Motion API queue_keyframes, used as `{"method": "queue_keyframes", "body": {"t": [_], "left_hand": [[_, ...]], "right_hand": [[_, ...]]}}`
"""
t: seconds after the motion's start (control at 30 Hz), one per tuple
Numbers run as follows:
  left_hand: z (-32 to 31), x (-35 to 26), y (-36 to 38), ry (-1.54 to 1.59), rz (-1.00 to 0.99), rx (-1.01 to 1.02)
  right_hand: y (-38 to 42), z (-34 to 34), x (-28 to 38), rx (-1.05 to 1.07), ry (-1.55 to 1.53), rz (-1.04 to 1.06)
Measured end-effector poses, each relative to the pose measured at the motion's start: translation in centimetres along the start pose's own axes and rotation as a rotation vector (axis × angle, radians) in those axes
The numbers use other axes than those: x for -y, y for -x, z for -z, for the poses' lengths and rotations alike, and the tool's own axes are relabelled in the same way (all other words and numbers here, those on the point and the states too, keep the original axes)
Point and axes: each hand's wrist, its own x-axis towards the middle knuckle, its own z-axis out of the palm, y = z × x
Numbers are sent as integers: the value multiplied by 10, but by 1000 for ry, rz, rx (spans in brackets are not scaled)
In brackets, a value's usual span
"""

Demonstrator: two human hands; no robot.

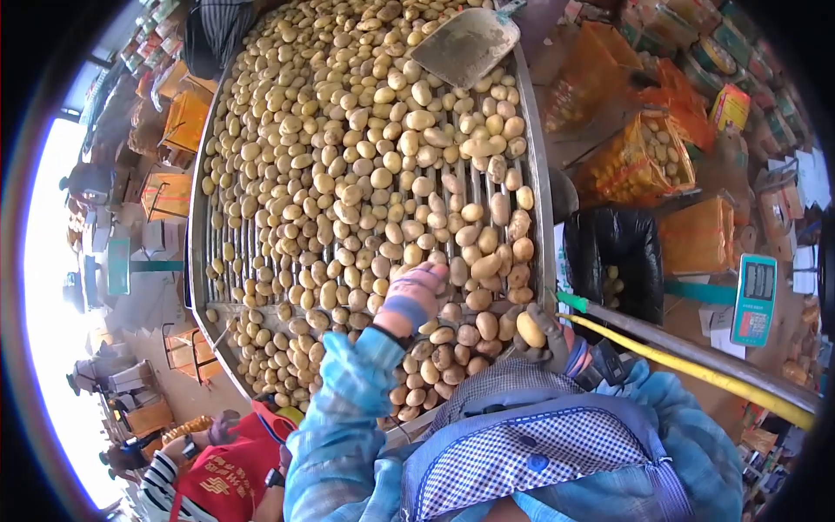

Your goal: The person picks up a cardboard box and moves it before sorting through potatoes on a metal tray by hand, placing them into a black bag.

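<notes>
Picking seems underway: the right hand [557, 342] pinches a potato [530, 330] at the metal table [541, 187] corner, the left hand [414, 297], whose grip I cannot tell, is over other potatoes [381, 178], and next probably needs gentle grasping.

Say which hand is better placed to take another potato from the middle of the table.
Probably the left hand: it reaches out over the potatoes, though whether it grips one is unclear. The right hand is occupied holding a potato near the edge of the table.
</notes>
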Motion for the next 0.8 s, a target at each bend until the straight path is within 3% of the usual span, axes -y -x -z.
{"method": "queue_keyframes", "body": {"t": [0.1,0.2,0.23,0.27,0.33,0.37,0.47,0.53,0.63,0.67,0.73,0.77,0.8], "left_hand": [[33,-8,29,425,425,-41],[31,4,30,141,571,-101],[10,18,31,-145,242,-222],[44,-21,26,-70,294,-170],[42,-41,8,60,145,-183],[41,-50,-3,46,137,-129],[-3,-40,-40,-154,124,82],[-25,-43,-35,-378,93,208],[31,-49,-37,-146,58,410],[47,-47,-43,-54,67,448],[87,-42,-63,-130,118,285],[86,-17,-84,-115,140,112],[81,14,-107,-99,158,-59]], "right_hand": [[2,-11,4,-62,-182,-70],[1,-11,5,-106,-310,-141],[-5,3,-11,-118,-252,-156],[-2,-8,-2,-105,-319,-145],[4,-30,14,-78,-447,-123],[7,-31,13,52,-504,-89],[6,-17,-10,101,-404,-138],[8,3,-22,48,-9,-40],[7,11,-28,48,-232,14],[8,13,-29,-19,166,221],[11,13,-34,-138,971,628],[4,8,-38,-171,940,757],[5,7,-36,-150,811,620]]}}
